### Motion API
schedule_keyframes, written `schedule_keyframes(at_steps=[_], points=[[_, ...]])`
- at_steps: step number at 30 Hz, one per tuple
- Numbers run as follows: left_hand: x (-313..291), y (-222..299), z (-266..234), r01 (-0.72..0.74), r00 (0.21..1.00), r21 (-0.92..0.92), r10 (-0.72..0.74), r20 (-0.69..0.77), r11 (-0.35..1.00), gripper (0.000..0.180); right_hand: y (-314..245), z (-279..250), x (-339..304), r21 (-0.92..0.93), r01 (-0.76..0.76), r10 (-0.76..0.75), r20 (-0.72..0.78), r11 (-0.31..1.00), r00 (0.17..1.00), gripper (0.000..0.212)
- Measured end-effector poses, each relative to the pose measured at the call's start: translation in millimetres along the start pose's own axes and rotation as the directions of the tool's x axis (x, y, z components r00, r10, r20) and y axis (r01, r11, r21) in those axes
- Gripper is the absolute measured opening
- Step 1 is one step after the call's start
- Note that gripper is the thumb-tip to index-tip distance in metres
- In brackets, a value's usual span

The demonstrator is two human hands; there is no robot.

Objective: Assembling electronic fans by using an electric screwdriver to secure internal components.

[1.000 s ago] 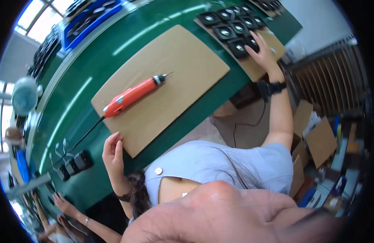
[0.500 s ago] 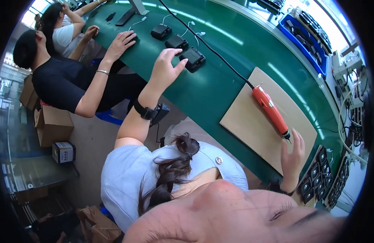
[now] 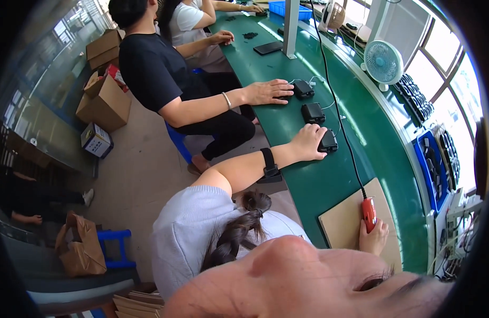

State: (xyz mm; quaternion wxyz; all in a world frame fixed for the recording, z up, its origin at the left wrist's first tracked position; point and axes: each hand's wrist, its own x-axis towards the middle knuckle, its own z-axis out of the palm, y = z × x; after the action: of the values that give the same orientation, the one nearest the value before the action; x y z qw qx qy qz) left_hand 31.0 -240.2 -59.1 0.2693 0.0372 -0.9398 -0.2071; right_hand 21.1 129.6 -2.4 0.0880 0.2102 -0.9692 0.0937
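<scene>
Screwdriver lies over the cardboard on the green bench. Its long axis runs nearly straight up and down in the view, leaning slightly left at the top, where the black cord leaves it; the opposite end points toward the lower edge and is hidden. The right hand is closed on the red body, thumb side left and fingers right, though the face covers much of this hand, so its grip is only probably firm.

Near the bench edge sits a black box, its white wire curving upward from it. The left hand is clamped on the box, thumb low and fingers high, parted by about the box's breadth, palm down. The left arm stretches out from the shoulder, its forearm rising gently rightward, with a black band near the wrist.
</scene>
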Motion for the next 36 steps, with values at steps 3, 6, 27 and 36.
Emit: schedule_keyframes(at_steps=[3,6,27,36], points=[[-0.9,-0.4,-5.7,0.084,0.995,-0.054,-0.082,0.051,0.995,0.075,1.2,-2.4,-3.6,-0.021,-0.056,0.056,0.008,0.998,0.998,0.035],[-7.7,9.4,-12.8,0.166,0.98,-0.177,-0.143,0.136,0.97,0.075,4.7,-0.2,-4.4,0.018,-0.017,0.017,-0.007,1.0,1.0,0.035],[-84.4,137.7,18.9,-0.401,0.858,-0.443,0.498,0.125,0.802,0.064,27.8,15.9,-3.0,0.099,-0.017,0.026,-0.088,0.995,0.996,0.033],[-83.8,137.7,26.2,-0.418,0.864,-0.439,0.498,0.079,0.795,0.058,32.4,-46.2,3.9,0.693,-0.218,0.217,0.09,0.687,0.972,0.036]])
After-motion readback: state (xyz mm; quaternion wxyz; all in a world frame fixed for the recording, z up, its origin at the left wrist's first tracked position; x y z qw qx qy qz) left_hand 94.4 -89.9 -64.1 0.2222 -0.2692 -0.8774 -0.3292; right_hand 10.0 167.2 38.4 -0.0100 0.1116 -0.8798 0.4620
